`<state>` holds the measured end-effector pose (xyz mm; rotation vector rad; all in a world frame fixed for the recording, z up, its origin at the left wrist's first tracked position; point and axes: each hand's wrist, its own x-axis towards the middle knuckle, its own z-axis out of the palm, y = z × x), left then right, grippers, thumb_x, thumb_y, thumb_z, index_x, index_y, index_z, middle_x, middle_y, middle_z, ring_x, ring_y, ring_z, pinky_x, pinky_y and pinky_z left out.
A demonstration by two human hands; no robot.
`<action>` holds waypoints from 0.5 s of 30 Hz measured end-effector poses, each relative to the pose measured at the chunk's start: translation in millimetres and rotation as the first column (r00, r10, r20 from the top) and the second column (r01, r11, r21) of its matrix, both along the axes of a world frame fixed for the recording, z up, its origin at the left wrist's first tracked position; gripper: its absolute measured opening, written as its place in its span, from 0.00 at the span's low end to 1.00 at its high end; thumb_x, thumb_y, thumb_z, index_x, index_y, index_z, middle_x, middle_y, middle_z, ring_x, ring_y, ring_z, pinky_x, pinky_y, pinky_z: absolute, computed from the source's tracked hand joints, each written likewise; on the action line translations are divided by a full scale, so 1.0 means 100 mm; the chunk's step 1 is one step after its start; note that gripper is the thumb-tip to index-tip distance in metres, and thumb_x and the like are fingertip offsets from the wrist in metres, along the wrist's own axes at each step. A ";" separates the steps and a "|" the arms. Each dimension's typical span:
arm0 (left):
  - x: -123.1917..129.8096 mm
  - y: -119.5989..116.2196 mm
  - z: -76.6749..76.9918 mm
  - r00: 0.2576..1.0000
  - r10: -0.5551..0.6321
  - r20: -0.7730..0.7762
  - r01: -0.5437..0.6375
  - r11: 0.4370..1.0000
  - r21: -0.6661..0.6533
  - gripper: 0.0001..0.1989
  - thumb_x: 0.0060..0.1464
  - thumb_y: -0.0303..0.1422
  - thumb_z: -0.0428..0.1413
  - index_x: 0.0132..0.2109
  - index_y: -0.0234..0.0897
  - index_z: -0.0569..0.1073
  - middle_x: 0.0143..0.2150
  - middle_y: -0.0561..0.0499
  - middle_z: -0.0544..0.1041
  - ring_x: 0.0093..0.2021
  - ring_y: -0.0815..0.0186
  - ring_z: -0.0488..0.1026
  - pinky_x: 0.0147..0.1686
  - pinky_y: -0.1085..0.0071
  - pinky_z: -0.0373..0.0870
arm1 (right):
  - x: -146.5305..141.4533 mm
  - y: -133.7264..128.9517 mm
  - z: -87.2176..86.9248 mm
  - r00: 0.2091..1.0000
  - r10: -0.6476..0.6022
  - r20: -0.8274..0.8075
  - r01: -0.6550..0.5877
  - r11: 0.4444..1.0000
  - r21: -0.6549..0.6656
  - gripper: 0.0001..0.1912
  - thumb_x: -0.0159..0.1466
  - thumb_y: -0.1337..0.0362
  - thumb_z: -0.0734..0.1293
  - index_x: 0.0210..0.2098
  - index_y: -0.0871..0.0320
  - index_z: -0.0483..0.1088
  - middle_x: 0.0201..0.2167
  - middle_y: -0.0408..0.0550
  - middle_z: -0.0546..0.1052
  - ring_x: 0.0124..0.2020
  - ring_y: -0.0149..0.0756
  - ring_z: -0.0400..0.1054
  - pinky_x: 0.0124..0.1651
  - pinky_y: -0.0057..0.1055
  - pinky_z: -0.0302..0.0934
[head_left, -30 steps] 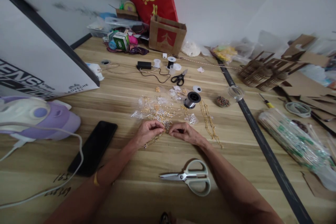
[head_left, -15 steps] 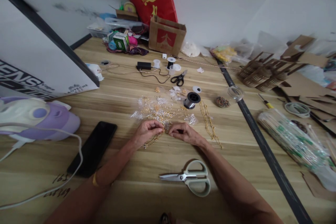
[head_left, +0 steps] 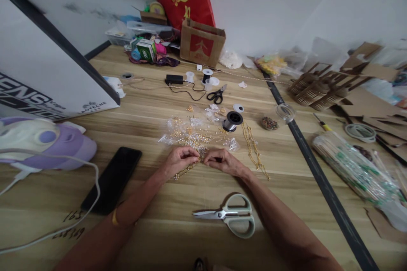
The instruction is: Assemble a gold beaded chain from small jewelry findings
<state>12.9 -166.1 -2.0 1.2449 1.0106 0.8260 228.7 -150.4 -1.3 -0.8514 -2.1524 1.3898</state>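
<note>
In the head view, the left hand (head_left: 181, 159) pinches a beaded chain (head_left: 185, 171) between thumb and fingers, its length trailing beneath that hand. Just beside its fingertips, the right hand (head_left: 224, 161) is curled; whether its fingertips close on anything I cannot tell. Loose beads (head_left: 197, 138) lie just beyond both hands, scissors (head_left: 240, 216) nearer the body.
</note>
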 end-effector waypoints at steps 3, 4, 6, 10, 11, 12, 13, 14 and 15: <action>0.00 0.00 -0.01 0.999 -0.024 -0.048 0.026 0.999 0.039 0.08 0.45 0.33 0.62 0.33 0.32 0.75 0.29 0.51 0.76 0.30 0.69 0.71 0.31 0.74 0.67 | -0.01 0.00 0.00 1.000 -0.001 -0.005 0.001 1.000 -0.002 0.13 0.64 0.57 0.63 0.34 0.61 0.73 0.27 0.46 0.72 0.27 0.30 0.63 0.32 0.27 0.58; 0.00 0.00 -0.02 0.998 -0.028 -0.061 0.031 0.998 0.056 0.08 0.45 0.32 0.61 0.33 0.32 0.75 0.29 0.51 0.77 0.30 0.69 0.71 0.32 0.74 0.67 | -0.01 0.00 -0.01 1.000 -0.004 -0.008 0.004 1.000 -0.004 0.13 0.64 0.57 0.64 0.34 0.61 0.73 0.27 0.45 0.72 0.27 0.30 0.62 0.32 0.26 0.58; 0.00 -0.01 -0.02 0.996 -0.031 -0.083 0.038 0.996 0.083 0.07 0.46 0.31 0.60 0.33 0.32 0.75 0.30 0.50 0.77 0.31 0.69 0.72 0.33 0.73 0.67 | -0.01 -0.01 -0.01 1.000 -0.012 -0.013 0.012 1.000 -0.011 0.13 0.64 0.58 0.64 0.34 0.62 0.73 0.26 0.44 0.71 0.26 0.29 0.61 0.31 0.26 0.57; 0.02 -0.02 -0.02 0.992 -0.039 -0.122 0.051 0.994 0.098 0.06 0.47 0.30 0.59 0.34 0.32 0.76 0.31 0.50 0.77 0.32 0.68 0.72 0.33 0.73 0.67 | -0.01 -0.01 -0.02 1.000 -0.022 -0.014 0.022 1.000 0.004 0.12 0.64 0.58 0.64 0.34 0.62 0.73 0.27 0.44 0.71 0.27 0.29 0.61 0.31 0.26 0.56; 0.02 -0.03 -0.02 0.991 -0.041 -0.127 0.055 0.993 0.103 0.06 0.47 0.30 0.59 0.34 0.32 0.76 0.31 0.50 0.77 0.32 0.68 0.72 0.33 0.73 0.67 | -0.01 -0.01 -0.02 1.000 -0.023 -0.013 0.023 1.000 0.009 0.12 0.64 0.58 0.64 0.34 0.61 0.73 0.27 0.45 0.71 0.27 0.29 0.62 0.32 0.26 0.57; 0.02 -0.03 -0.02 0.991 -0.044 -0.129 0.059 0.992 0.112 0.07 0.47 0.30 0.59 0.35 0.32 0.76 0.31 0.49 0.77 0.32 0.68 0.72 0.32 0.74 0.67 | -0.01 -0.01 -0.02 1.000 -0.024 -0.012 0.024 1.000 0.012 0.12 0.64 0.58 0.64 0.34 0.61 0.73 0.27 0.45 0.71 0.28 0.30 0.62 0.32 0.26 0.57; 0.03 -0.03 -0.02 0.991 -0.047 -0.128 0.063 0.990 0.124 0.07 0.48 0.30 0.59 0.35 0.32 0.76 0.31 0.50 0.77 0.31 0.68 0.71 0.32 0.74 0.67 | -0.01 -0.01 -0.03 1.000 -0.026 -0.013 0.027 1.000 0.012 0.12 0.64 0.58 0.64 0.34 0.61 0.73 0.28 0.45 0.72 0.28 0.30 0.63 0.33 0.27 0.57; 0.03 -0.04 -0.02 0.991 -0.050 -0.127 0.068 0.988 0.137 0.07 0.48 0.31 0.59 0.35 0.32 0.76 0.31 0.50 0.77 0.31 0.69 0.71 0.31 0.74 0.66 | -0.01 -0.01 -0.03 0.999 -0.030 -0.014 0.030 0.999 0.010 0.13 0.64 0.57 0.64 0.34 0.61 0.73 0.28 0.46 0.72 0.28 0.30 0.63 0.33 0.27 0.57; 0.03 -0.04 -0.02 0.991 -0.052 -0.126 0.070 0.986 0.149 0.06 0.49 0.31 0.59 0.35 0.32 0.76 0.30 0.50 0.76 0.31 0.69 0.71 0.31 0.74 0.66 | -0.01 -0.01 -0.03 0.999 -0.034 -0.015 0.034 0.999 0.007 0.13 0.64 0.57 0.64 0.34 0.61 0.73 0.28 0.46 0.72 0.28 0.30 0.63 0.33 0.27 0.57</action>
